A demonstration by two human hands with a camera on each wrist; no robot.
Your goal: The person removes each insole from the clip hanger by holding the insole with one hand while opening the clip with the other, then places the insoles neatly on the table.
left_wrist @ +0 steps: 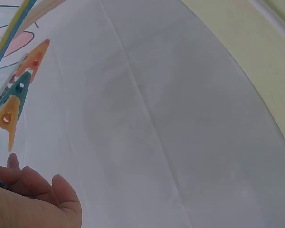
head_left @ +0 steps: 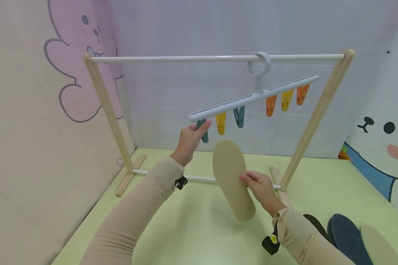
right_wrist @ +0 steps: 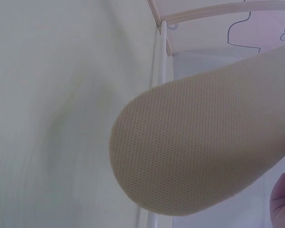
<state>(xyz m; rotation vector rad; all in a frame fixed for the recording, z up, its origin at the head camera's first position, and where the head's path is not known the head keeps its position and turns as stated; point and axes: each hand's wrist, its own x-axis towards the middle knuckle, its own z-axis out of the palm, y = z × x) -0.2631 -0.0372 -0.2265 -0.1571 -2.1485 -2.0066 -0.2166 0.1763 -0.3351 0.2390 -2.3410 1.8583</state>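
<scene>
A beige insole (head_left: pixel 230 176) is held by its right edge in my right hand (head_left: pixel 260 187), pinched between thumb and fingers above the table. In the right wrist view the textured insole (right_wrist: pixel 194 142) fills much of the picture. My left hand (head_left: pixel 190 141) pinches the leftmost teal clip (head_left: pixel 203 136) under the white hanger (head_left: pixel 252 98). The hanger hangs tilted, its left end lower. Beside that hand hang a yellow clip (head_left: pixel 220 123) and another teal clip (head_left: pixel 239 117). Farther right are an orange clip (head_left: pixel 271 106), a second yellow clip (head_left: pixel 286 100) and another orange clip (head_left: pixel 302 94).
The hanger's hook (head_left: pixel 266 64) loops over a white rail (head_left: pixel 172 59) between wooden posts (head_left: pixel 109 110). A lower white bar (head_left: pixel 199 179) runs behind my hands. At the front right of the table (head_left: pixel 172 235) lie dark insoles (head_left: pixel 346 235) and a beige one (head_left: pixel 379 244).
</scene>
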